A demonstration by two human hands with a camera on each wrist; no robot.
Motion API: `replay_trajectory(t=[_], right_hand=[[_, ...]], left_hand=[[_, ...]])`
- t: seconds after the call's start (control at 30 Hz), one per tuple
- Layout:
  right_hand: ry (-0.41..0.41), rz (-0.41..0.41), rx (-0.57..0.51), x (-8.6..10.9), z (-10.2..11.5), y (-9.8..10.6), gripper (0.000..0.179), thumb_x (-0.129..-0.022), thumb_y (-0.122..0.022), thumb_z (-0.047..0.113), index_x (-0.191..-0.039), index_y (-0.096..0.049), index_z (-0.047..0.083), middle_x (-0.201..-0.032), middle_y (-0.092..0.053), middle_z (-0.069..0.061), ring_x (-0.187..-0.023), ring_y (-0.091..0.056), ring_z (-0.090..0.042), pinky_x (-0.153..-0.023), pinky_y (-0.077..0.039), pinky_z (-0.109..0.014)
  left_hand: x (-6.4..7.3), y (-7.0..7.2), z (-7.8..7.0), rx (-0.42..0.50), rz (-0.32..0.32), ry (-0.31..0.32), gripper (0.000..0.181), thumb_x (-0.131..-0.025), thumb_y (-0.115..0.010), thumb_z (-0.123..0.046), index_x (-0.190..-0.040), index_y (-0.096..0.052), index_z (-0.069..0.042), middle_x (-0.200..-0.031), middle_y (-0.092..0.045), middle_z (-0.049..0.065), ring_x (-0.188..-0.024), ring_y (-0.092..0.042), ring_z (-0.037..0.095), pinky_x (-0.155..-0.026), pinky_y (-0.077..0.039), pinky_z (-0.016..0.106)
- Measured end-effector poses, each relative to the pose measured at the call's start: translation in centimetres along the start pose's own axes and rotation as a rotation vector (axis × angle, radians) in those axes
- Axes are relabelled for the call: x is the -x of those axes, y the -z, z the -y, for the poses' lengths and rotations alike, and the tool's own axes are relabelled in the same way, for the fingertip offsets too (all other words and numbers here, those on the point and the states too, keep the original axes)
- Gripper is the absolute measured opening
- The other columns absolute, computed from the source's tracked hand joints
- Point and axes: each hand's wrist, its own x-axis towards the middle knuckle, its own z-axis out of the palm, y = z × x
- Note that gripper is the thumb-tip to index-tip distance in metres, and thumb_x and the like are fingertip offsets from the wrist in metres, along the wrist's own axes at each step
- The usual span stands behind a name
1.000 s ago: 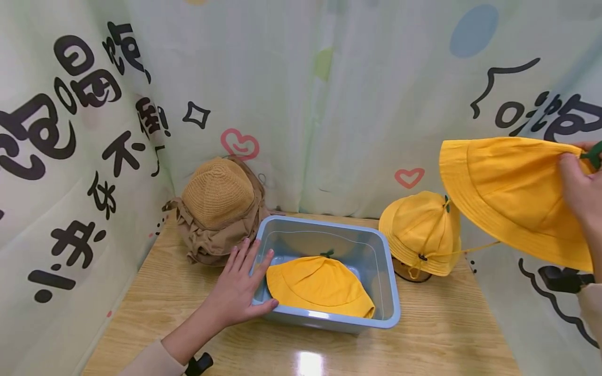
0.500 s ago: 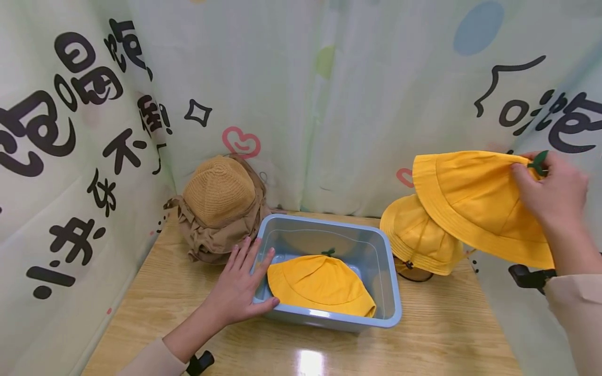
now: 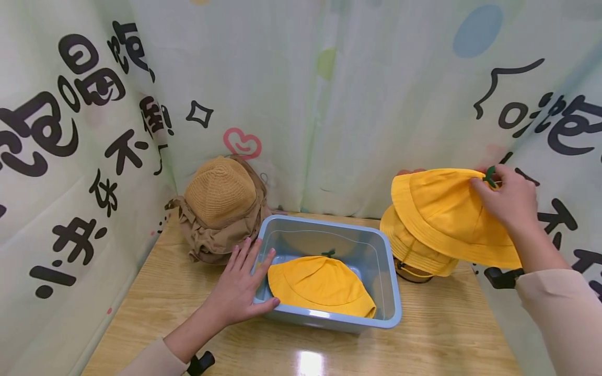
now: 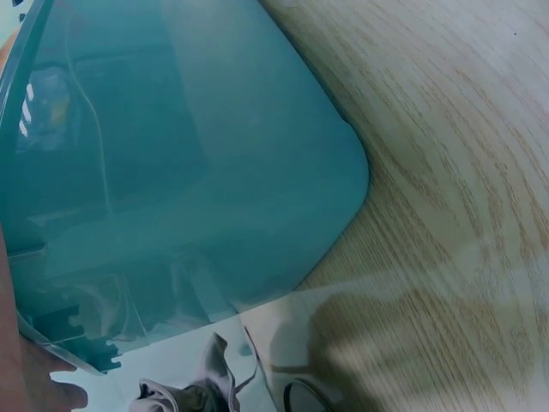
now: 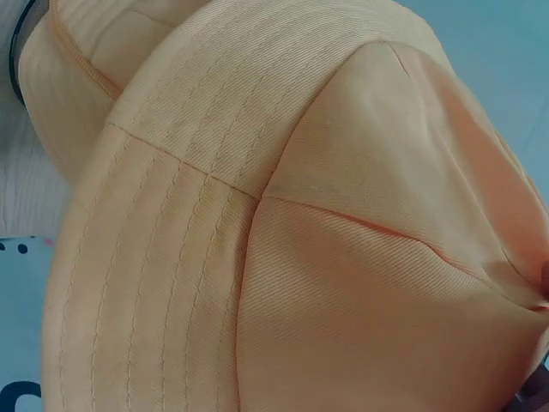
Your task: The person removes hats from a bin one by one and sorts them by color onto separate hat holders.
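Note:
My right hand (image 3: 508,196) pinches a yellow bucket hat (image 3: 451,216) by its crown, beside a green sprout (image 3: 490,176) on top. That hat hangs in front of another yellow hat (image 3: 400,237) at the back right and covers much of it; in the right wrist view the held hat (image 5: 343,240) fills most of the picture. My left hand (image 3: 240,287) rests with spread fingers on the left rim of a blue plastic bin (image 3: 329,225). Inside the bin lies a yellow hat (image 3: 320,287) with its own green sprout.
A tan knitted hat (image 3: 218,190) sits on a brown ruffled hat (image 3: 211,245) left of the bin. Printed curtains (image 3: 357,115) enclose the wooden table (image 3: 263,350) at the back and sides. A dark cord loop (image 3: 414,281) shows below the right-hand hats.
My right hand has brought the held yellow hat left and down from the right edge, over the other yellow hat. The left hand and bin have stayed in place.

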Motion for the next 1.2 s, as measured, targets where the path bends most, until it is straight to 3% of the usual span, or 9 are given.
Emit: replay_trajectory(t=[0.33, 0.5, 0.57, 0.67, 0.77, 0.87, 0.97, 1.03, 1.2], right_hand=[[0.003, 0.097, -0.055, 0.4, -0.6, -1.8, 0.058, -0.101, -0.048, 0.049, -0.137, -0.054, 0.004, -0.129, -0.053, -0.029, -0.109, -0.042, -0.046, -0.081, -0.04, -0.049], [-0.003, 0.099, -0.071, 0.5, -0.7, -2.4, 0.058, -0.101, -0.048, 0.05, -0.137, -0.054, 0.005, -0.132, -0.053, -0.028, -0.113, -0.041, -0.046, -0.084, -0.04, -0.052], [0.004, 0.089, -0.082, 0.6, -0.7, -2.5, 0.058, -0.1, -0.048, 0.05, -0.137, -0.054, 0.006, -0.132, -0.053, -0.028, -0.114, -0.042, -0.046, -0.085, -0.039, -0.053], [0.03, 0.077, -0.105, 0.8, -0.5, -2.6, 0.057, -0.1, -0.05, 0.05, -0.137, -0.054, 0.006, -0.135, -0.054, -0.028, -0.117, -0.042, -0.048, -0.089, -0.037, -0.056], [0.055, 0.062, -0.128, 1.1, -0.5, -2.6, 0.056, -0.1, -0.052, 0.049, -0.136, -0.055, 0.006, -0.136, -0.054, -0.029, -0.119, -0.043, -0.048, -0.091, -0.035, -0.058], [0.066, 0.057, -0.149, 1.4, -0.7, -2.7, 0.056, -0.1, -0.053, 0.048, -0.136, -0.055, 0.006, -0.136, -0.054, -0.029, -0.119, -0.044, -0.049, -0.099, -0.031, -0.061], [0.084, 0.061, -0.16, 1.4, -0.8, -2.8, 0.057, -0.1, -0.054, 0.049, -0.136, -0.055, 0.006, -0.135, -0.055, -0.029, -0.122, -0.043, -0.051, -0.113, -0.015, -0.067], [0.093, 0.058, -0.168, 1.3, -0.8, -2.9, 0.056, -0.1, -0.054, 0.049, -0.136, -0.056, 0.006, -0.135, -0.055, -0.029, -0.124, -0.043, -0.051, -0.115, -0.007, -0.068], [0.094, 0.059, -0.182, 1.3, -0.5, -2.9, 0.056, -0.099, -0.055, 0.049, -0.137, -0.057, 0.007, -0.136, -0.056, -0.026, -0.118, -0.048, -0.045, -0.102, -0.03, -0.061]], left_hand=[[-0.1, 0.1, -0.2, -0.008, 0.006, -0.006, 0.097, -0.09, -0.03, -0.081, -0.161, -0.019, -0.017, -0.163, -0.018, 0.025, -0.151, -0.013, 0.044, -0.116, -0.022, 0.064], [-0.4, 0.4, -0.3, -0.023, 0.028, -0.007, 0.097, -0.089, -0.035, -0.081, -0.161, -0.021, -0.018, -0.163, -0.018, 0.024, -0.151, -0.012, 0.044, -0.116, -0.02, 0.065], [-0.5, 0.7, -0.4, -0.007, 0.055, 0.007, 0.096, -0.088, -0.036, -0.082, -0.161, -0.021, -0.021, -0.163, -0.017, 0.024, -0.151, -0.01, 0.045, -0.116, -0.018, 0.067], [-1.2, 1.6, -1.0, 0.092, 0.098, 0.028, 0.093, -0.088, -0.043, -0.079, -0.161, -0.018, -0.027, -0.165, -0.016, 0.021, -0.151, -0.009, 0.048, -0.113, -0.017, 0.071], [-3.4, 2.7, -2.6, 0.217, 0.105, -0.013, 0.091, -0.089, -0.053, -0.071, -0.161, -0.015, -0.031, -0.166, -0.014, 0.017, -0.151, -0.01, 0.046, -0.112, -0.019, 0.072], [-6.6, 3.5, -5.0, 0.267, 0.063, -0.113, 0.09, -0.09, -0.057, -0.065, -0.161, -0.015, -0.029, -0.166, -0.016, 0.014, -0.151, -0.013, 0.043, -0.114, -0.022, 0.067], [-9.9, 3.9, -7.4, 0.3, 0.032, -0.183, 0.088, -0.091, -0.056, -0.062, -0.161, -0.017, -0.027, -0.166, -0.018, 0.01, -0.152, -0.015, 0.038, -0.116, -0.024, 0.062], [-12.1, 4.1, -8.7, 0.352, 0.043, -0.199, 0.087, -0.092, -0.056, -0.061, -0.161, -0.015, -0.027, -0.166, -0.018, 0.008, -0.152, -0.016, 0.036, -0.115, -0.028, 0.06], [-17.0, 3.8, -11.0, 0.494, 0.131, -0.153, 0.088, -0.093, -0.055, -0.061, -0.162, -0.008, -0.031, -0.166, -0.017, 0.004, -0.151, -0.021, 0.029, -0.112, -0.035, 0.057]])
